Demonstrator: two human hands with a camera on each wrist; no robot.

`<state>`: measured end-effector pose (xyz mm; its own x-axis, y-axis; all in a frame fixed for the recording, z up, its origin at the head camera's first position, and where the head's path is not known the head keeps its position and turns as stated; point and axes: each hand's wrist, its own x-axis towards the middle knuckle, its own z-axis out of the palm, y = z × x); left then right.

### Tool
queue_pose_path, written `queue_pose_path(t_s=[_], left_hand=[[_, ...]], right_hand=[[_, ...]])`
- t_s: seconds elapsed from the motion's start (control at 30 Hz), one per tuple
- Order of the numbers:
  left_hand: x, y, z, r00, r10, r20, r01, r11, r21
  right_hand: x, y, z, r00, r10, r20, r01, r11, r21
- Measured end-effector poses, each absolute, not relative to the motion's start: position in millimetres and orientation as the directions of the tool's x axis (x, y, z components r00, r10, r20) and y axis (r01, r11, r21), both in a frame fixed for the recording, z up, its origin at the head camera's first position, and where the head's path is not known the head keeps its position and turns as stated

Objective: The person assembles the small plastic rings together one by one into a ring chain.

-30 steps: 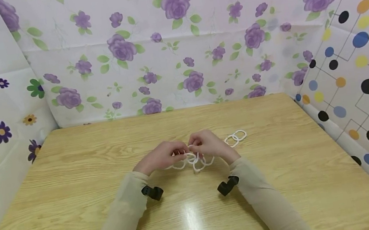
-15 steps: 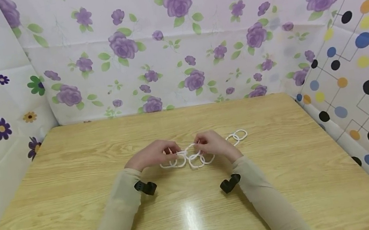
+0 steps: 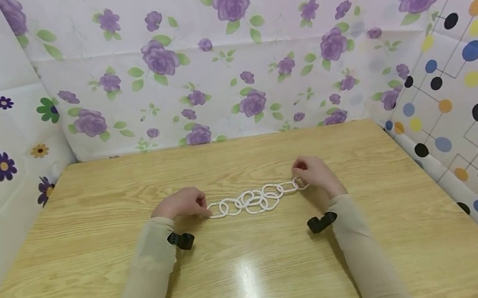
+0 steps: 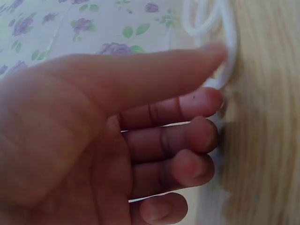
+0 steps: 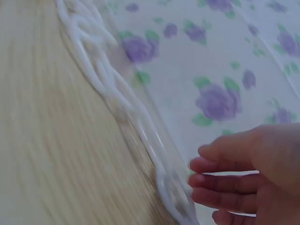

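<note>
A chain of white oval links [image 3: 255,201] lies across the middle of the table, its central links overlapping in a bunch. At the chain's left end is my left hand [image 3: 182,202]. In the left wrist view the end link [image 4: 229,61] runs between the tips of its thumb and index finger, which pinch it, while the other fingers curl loosely. My right hand [image 3: 316,173] hovers by the right end link [image 3: 300,183]. In the right wrist view its relaxed fingers [image 5: 225,199] are beside the chain with nothing between them.
The wooden table [image 3: 248,280] carries a bright light reflection near the front. Flower-printed cloth [image 3: 210,71] hangs along the back and left, and dotted cloth [image 3: 471,136] on the right. A black wrist camera [image 3: 181,240] sits on each sleeve.
Both hands have moved apart from the middle, the left one to the left and the right one to the right. The right hand has let go of the middle links, and the chain lies more stretched out.
</note>
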<state>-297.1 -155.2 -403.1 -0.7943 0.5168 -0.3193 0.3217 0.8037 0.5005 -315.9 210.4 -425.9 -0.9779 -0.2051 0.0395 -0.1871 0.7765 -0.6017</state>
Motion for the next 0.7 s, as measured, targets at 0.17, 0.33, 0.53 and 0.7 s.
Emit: queue_pose_path(t_s=[0.17, 0.33, 0.53, 0.7], left_hand=[[-299.7, -156.2, -408.5, -0.808, 0.491, -0.325, 0.297, 0.817, 0.495], [-299.4, -166.2, -408.7, -0.833, 0.425, -0.354, 0.226, 0.846, 0.482], [-300.6, -188.7, -405.5, -0.834, 0.393, -0.386, 0.194, 0.866, 0.461], [-303.3, -201.9, -401.9, -0.821, 0.403, -0.404, 0.177, 0.854, 0.490]], right_hand=[[-317.2, 248.8, -433.1, -0.992, -0.116, -0.041, -0.067, 0.788, -0.612], [-318.6, 273.3, -442.4, -0.997, -0.065, -0.053, -0.021, 0.810, -0.586], [-314.9, 298.6, -444.0, -0.999, 0.023, -0.047, 0.046, 0.814, -0.580], [-310.8, 312.3, -441.3, -0.994, 0.074, -0.077, 0.106, 0.795, -0.598]])
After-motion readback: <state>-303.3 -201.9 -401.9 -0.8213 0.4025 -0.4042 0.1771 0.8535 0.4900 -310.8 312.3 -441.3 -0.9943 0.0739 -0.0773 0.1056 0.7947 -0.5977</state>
